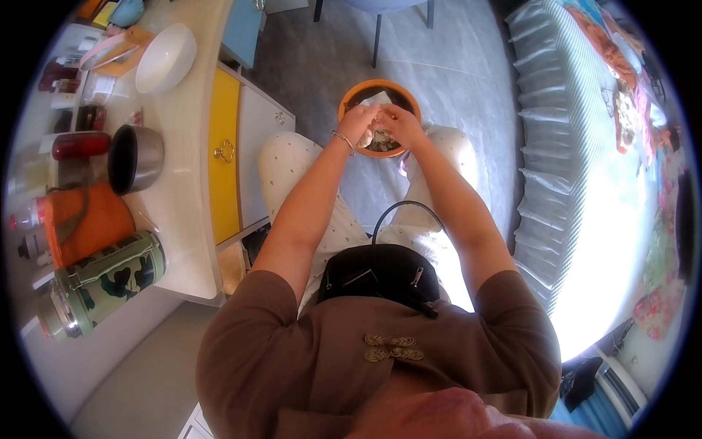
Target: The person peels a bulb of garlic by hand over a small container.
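Between my knees stands an orange-rimmed bin (415,101), and both of my hands are held close together above it. My left hand (358,123), with a bracelet at the wrist, is closed with its fingertips pinched. Fingertips of my right hand (399,126) meet it and are also closed. Whatever they hold is small and mostly hidden by the fingers. Inside the bin, crumpled white material (378,98) shows behind the hands. Pale scraps (380,139) lie nearer to me, partly covered by the hands.
On my left, a desk (186,219) holds a white bowl (167,58), a dark-lined metal pot (137,159), an orange bag (88,223) and a camouflage flask (117,278). Its yellow drawer (225,175) faces me. A bed (570,154) with a ruffled skirt runs along my right. Chair legs (376,42) stand beyond the bin.
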The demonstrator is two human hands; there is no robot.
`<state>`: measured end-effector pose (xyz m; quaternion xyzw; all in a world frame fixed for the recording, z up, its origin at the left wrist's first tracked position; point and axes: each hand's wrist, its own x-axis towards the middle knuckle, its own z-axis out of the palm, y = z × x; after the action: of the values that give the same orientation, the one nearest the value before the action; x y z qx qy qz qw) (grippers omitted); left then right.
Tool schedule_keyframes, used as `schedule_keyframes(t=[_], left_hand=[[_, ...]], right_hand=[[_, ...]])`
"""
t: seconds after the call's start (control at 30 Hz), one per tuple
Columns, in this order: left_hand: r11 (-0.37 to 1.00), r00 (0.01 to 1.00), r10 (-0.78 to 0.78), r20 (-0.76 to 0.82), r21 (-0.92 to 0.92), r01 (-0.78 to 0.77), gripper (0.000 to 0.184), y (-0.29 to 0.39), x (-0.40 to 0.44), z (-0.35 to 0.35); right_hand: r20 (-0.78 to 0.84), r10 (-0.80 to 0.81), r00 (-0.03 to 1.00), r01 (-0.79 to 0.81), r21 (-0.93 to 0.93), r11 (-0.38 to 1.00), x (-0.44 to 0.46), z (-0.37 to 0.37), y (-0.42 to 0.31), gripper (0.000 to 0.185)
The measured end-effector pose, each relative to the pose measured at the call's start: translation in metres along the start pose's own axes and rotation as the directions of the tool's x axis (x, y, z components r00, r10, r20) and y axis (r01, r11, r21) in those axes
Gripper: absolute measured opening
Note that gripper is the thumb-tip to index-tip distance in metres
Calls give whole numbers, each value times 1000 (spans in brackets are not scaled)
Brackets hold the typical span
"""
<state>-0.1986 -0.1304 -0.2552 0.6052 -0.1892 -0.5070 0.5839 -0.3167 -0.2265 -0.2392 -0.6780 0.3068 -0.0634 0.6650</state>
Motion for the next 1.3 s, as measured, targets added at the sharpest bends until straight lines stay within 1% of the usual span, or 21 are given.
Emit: schedule_keyframes(t=[0.03,0.1,0.17,0.2,0.27,0.37,0.43,0.5,0.57,0.6,0.67,0.77,0.8,0.87,0.9,0.93,0.97,1.0,1.07,1.13,1.3], left_hand=[[999,1000,2,13,43,-3,37,-4,2,-1],[1000,999,15,28,20,-15,38,-9,3,-2],[1000,999,29,43,-4,-29,40,-8,2,-3],[999,998,6,68,47,-10,39,-7,2,-5],[995,995,-18,93,98,9,38,-6,1,-3],[999,997,-34,67,19,33,38,-15,6,0],[972,983,-172,57,-152,179,40,-14,6,1],[963,980,-177,87,-192,190,40,-10,4,0],[952,977,-179,118,-230,202,41,-4,0,0],[946,972,-187,143,-240,217,42,-3,-1,-1],[940,966,-195,167,-250,233,42,-1,-2,0],[937,969,-177,170,-273,219,42,-3,-2,-1],[940,969,-173,174,-265,216,42,-3,-2,-1],[942,969,-169,180,-259,212,42,-3,-2,-1],[942,962,-193,192,-238,236,43,-2,-2,-1],[941,955,-217,202,-217,260,43,-1,-3,-1],[941,955,-217,202,-218,260,43,0,-3,0],[941,954,-204,218,-225,253,43,-2,-3,0],[941,953,-192,235,-232,247,43,-4,-2,-1],[937,935,-197,295,-225,268,43,-5,-2,-2],[939,938,-183,293,-230,255,40,-3,-4,0]], right_hand=[[-5,-37,999,37,-40,999,-2,1,-2,31],[-8,-74,997,73,-81,994,-3,2,-3,31],[-31,-160,987,149,-227,962,-2,3,-2,33],[-31,-160,987,149,-228,962,-4,3,-5,33],[18,-101,995,102,-105,989,-7,3,-10,33],[55,-102,993,105,-46,993,3,3,9,33],[37,-125,991,127,-32,991,12,3,23,31],[19,-149,989,149,-20,989,14,1,26,30],[114,-77,990,50,224,973,12,-3,18,29],[113,-79,990,52,224,973,10,-5,13,29],[140,92,986,-147,469,871,6,-7,4,25],[205,96,974,-201,588,784,7,-12,5,20],[205,96,974,-201,587,784,7,-13,3,20],[219,160,962,-265,624,736,7,-14,-1,17],[219,160,962,-264,623,736,6,-13,-1,17],[187,148,971,-229,558,797,4,-11,-1,16],[157,132,979,-193,488,851,3,-10,-2,16],[158,132,979,-194,488,851,2,-8,-3,16],[94,163,982,-186,361,914,1,-7,-6,15],[81,169,982,-186,338,922,2,-8,-4,14],[79,182,980,-198,337,921,3,-9,-3,14]])
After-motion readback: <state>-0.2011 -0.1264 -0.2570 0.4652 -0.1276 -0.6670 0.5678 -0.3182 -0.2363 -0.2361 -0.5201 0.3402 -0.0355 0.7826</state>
